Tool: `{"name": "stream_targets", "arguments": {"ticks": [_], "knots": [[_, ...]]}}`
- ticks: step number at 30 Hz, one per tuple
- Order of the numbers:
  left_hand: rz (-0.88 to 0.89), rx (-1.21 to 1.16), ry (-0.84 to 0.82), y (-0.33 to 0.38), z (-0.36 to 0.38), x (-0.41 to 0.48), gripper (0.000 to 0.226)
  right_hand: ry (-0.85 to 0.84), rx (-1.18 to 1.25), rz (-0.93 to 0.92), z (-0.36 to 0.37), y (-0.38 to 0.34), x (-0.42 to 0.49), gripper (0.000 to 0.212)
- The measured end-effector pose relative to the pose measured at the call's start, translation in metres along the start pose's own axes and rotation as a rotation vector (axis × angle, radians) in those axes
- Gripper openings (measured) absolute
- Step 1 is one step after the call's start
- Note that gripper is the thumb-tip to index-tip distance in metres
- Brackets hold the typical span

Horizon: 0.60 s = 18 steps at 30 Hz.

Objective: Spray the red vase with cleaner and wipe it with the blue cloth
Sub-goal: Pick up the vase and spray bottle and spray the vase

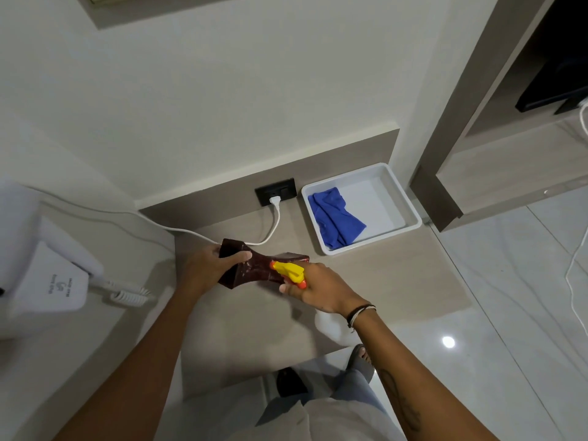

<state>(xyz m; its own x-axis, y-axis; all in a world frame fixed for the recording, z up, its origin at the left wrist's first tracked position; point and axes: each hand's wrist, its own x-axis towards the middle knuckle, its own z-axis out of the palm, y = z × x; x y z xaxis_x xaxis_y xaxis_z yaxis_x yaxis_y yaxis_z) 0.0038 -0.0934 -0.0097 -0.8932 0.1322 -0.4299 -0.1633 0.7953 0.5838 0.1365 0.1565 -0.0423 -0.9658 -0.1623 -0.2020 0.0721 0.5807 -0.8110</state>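
Note:
My left hand (208, 265) grips the dark red vase (257, 270) near one end and holds it tilted sideways above the beige counter. In my right hand (321, 288) is a white spray bottle (334, 327) with a yellow and orange trigger head (289, 271). The nozzle points at the vase's side from a few centimetres away. Small droplets show on the vase's surface. A crumpled blue cloth (334, 218) lies in the left half of a white tray (401, 198) at the counter's back right.
A black wall socket (276, 191) holds a white plug whose cord (270, 232) runs left behind the vase. A white telephone with coiled cord (52, 283) sits at the left. The counter (397, 281) ends at the right above a glossy tiled floor (509, 313).

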Motion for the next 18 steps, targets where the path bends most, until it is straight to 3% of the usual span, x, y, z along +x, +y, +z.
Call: {"name": "stream_targets", "arguments": {"ticks": [6, 11, 14, 18], "knots": [[-0.067, 0.009, -0.02, 0.003, -0.002, 0.002, 0.077, 0.017, -0.088, -0.033, 0.01, -0.018, 0.012, 0.039], [-0.087, 0.036, -0.036, 0.006, -0.004, 0.002, 0.088, 0.005, -0.229, 0.104, 0.009, 0.003, 0.007, 0.05], [-0.09, 0.024, -0.031, 0.007, -0.003, 0.001, 0.091, -0.008, -0.306, 0.193, 0.007, 0.03, -0.005, 0.044], [-0.095, 0.007, -0.011, 0.01, -0.002, 0.001, 0.083, -0.045, -0.233, 0.227, -0.001, 0.051, -0.017, 0.042]]}}
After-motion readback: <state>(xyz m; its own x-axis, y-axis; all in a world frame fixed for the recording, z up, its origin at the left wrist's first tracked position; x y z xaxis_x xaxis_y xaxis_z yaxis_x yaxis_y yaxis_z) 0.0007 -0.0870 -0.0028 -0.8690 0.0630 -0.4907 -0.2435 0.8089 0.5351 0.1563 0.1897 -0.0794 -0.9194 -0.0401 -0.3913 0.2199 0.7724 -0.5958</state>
